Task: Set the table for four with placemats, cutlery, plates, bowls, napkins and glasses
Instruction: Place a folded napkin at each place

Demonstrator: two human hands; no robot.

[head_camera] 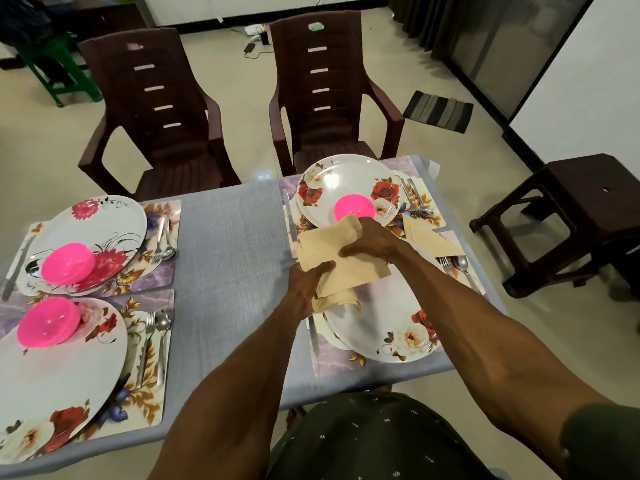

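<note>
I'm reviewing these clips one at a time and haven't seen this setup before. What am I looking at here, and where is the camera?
There is no machine: one camera worn on a person's head looks down at their bare arms. The left hand and right hand both grip a beige napkin with curled fingers, above the near right plate. Another folded napkin lies beside it. The grey table holds four floral placemats with plates and cutlery. Three pink bowls are visible, such as one on the far right plate. No glasses are visible.
</note>
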